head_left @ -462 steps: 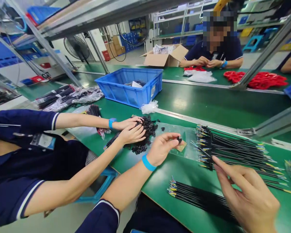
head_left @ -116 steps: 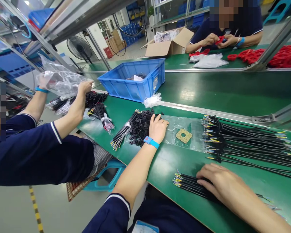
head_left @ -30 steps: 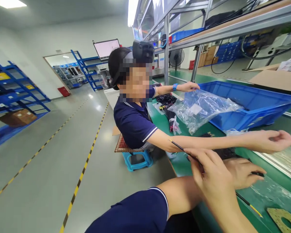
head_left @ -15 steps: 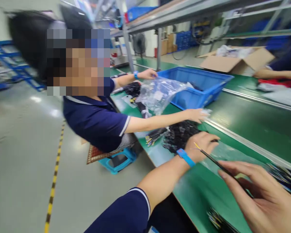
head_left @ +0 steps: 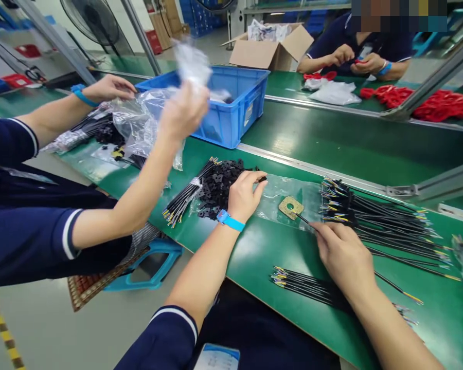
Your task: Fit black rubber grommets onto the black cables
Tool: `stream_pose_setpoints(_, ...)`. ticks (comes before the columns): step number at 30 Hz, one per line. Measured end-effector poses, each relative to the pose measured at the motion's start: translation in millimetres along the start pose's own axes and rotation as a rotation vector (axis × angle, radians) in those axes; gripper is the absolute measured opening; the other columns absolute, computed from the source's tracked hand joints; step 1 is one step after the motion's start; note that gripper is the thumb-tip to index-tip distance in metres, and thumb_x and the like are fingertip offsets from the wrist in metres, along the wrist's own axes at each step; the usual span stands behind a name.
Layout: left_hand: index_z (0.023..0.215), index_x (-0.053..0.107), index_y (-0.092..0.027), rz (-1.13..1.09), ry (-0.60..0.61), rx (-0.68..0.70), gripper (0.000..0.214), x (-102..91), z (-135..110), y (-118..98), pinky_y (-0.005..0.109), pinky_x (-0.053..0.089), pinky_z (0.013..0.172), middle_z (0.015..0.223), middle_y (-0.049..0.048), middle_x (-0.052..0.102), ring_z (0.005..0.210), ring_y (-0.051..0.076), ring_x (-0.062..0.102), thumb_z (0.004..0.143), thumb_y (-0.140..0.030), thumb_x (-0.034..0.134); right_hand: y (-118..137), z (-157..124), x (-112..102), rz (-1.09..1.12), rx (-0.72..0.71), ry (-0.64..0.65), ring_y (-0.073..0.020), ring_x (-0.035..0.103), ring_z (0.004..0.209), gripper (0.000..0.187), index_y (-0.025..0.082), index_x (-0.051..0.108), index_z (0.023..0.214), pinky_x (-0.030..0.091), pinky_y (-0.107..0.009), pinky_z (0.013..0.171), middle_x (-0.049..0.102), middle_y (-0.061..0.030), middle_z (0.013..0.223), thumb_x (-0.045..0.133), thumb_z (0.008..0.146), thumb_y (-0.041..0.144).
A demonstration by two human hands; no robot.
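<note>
My left hand (head_left: 247,198), with a blue wristband, pinches a small black plastic part (head_left: 262,179) at its fingertips. It is beside a pile of similar black parts (head_left: 219,182). My right hand (head_left: 345,257) grips a thin black cable (head_left: 305,220) between thumb and fingers. The cable's front end touches or lies just over a yellowish square pad (head_left: 284,207) with a hole in its middle; its other end, with coloured wires, sticks out behind my hand. The pad rests on a clear plastic bag (head_left: 270,198). A cable bundle (head_left: 301,285) lies below my right hand.
Many black cables (head_left: 393,216) lie to the right, and a tied cable bundle (head_left: 183,198) to the left. A co-worker's arm (head_left: 139,195) reaches past the blue bin (head_left: 250,110) with a plastic bag. Across the bench, another person handles red pieces (head_left: 443,103).
The view has swung right and down to the bench. My right hand has brought the cable down to the square pad. The co-worker's near hand has lifted a white plastic bag.
</note>
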State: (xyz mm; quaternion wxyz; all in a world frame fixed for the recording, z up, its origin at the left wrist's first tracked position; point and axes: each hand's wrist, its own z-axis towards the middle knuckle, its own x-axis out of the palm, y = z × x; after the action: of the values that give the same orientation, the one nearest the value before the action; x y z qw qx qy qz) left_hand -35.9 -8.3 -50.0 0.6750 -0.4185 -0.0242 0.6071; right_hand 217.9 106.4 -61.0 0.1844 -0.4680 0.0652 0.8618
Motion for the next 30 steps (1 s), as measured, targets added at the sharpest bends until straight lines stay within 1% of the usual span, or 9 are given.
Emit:
stream_pose_setpoints(5,0.112,0.075,-0.016,0.002,0.024,0.000,0.017,-0.9,1,-2,0.026,0.059,0.089,0.104,0.0062,0.075,0.092,0.015,0.072,0.096,-0.015,0.071,4,1,-6,-0.085,-0.038,0.091,-0.0161,0.060,0.082,0.025,0.019,0.076,0.113,0.037,-0.029,0.054,0.071,-0.0041,0.092,0.056,0.099,0.014)
stream_pose_setpoints(10,0.113,0.075,-0.018,0.010,0.067,-0.057,0.017,-2.2,0,-6,0.029,0.059,0.090,0.106,0.0070,0.075,0.094,0.017,0.072,0.096,-0.018,0.070,5,2,-11,-0.112,-0.074,0.162,-0.0175,0.063,0.083,0.035,0.015,0.074,0.119,0.041,-0.029,0.053,0.070,-0.0066,0.088,0.051,0.094,0.006)
stream_pose_setpoints(15,0.109,0.076,-0.018,-0.115,0.068,-0.130,0.016,-2.3,1,-8,0.030,0.059,0.088,0.104,0.0075,0.075,0.093,0.017,0.072,0.094,-0.018,0.071,7,5,-11,-0.099,-0.067,0.136,-0.0167,0.066,0.078,0.035,0.014,0.075,0.114,0.041,-0.027,0.050,0.070,-0.0051,0.084,0.050,0.092,0.002)
stream_pose_setpoints(17,0.108,0.076,-0.018,-0.273,0.081,-0.237,0.017,0.0,1,-9,0.031,0.059,0.087,0.103,0.0077,0.076,0.092,0.017,0.073,0.092,-0.020,0.072,7,6,-15,-0.091,-0.035,0.062,-0.0146,0.068,0.077,0.036,0.015,0.073,0.122,0.041,-0.026,0.050,0.073,-0.0037,0.090,0.050,0.095,0.005)
stream_pose_setpoints(19,0.106,0.075,-0.016,-0.526,0.127,-0.399,0.021,3.8,1,-14,0.032,0.059,0.085,0.100,0.0077,0.077,0.089,0.017,0.073,0.087,-0.026,0.077,6,8,-22,-0.002,0.009,-0.043,-0.0115,0.070,0.081,0.037,0.018,0.068,0.133,0.048,-0.022,0.059,0.075,-0.0024,0.100,0.052,0.100,0.009)
stream_pose_setpoints(22,0.103,0.075,-0.013,-0.940,0.236,-0.629,0.040,10.0,-3,-28,0.029,0.057,0.078,0.089,0.0062,0.076,0.083,0.017,0.073,0.075,-0.038,0.089,6,14,-38,0.349,0.090,-0.133,-0.0075,0.071,0.083,0.037,0.022,0.064,0.139,0.054,-0.017,0.075,0.074,-0.0005,0.100,0.053,0.104,0.013)
stream_pose_setpoints(25,0.099,0.075,-0.012,-1.217,0.315,-0.793,0.053,13.7,-9,-47,0.027,0.056,0.075,0.087,0.0050,0.075,0.081,0.016,0.073,0.064,-0.044,0.098,8,18,-51,0.605,0.143,-0.117,-0.0072,0.068,0.072,0.040,0.025,0.063,0.142,0.052,-0.016,0.064,0.070,0.0004,0.089,0.050,0.106,0.015)
stream_pose_setpoints(27,0.097,0.075,-0.012,-1.334,0.347,-0.872,0.055,14.1,-12,-58,0.026,0.055,0.074,0.087,0.0050,0.075,0.080,0.016,0.074,0.060,-0.043,0.102,12,18,-55,0.650,0.144,-0.112,-0.0076,0.066,0.068,0.042,0.026,0.062,0.145,0.051,-0.016,0.061,0.069,-0.0001,0.089,0.050,0.106,0.015)
stream_pose_setpoints(30,0.094,0.075,-0.012,-1.424,0.366,-0.935,0.055,12.8,-16,-66,0.023,0.054,0.070,0.086,0.0050,0.076,0.080,0.016,0.076,0.056,-0.041,0.104,17,18,-56,0.640,0.104,-0.139,-0.0073,0.066,0.070,0.046,0.028,0.060,0.147,0.053,-0.016,0.064,0.068,-0.0010,0.094,0.051,0.105,0.013)
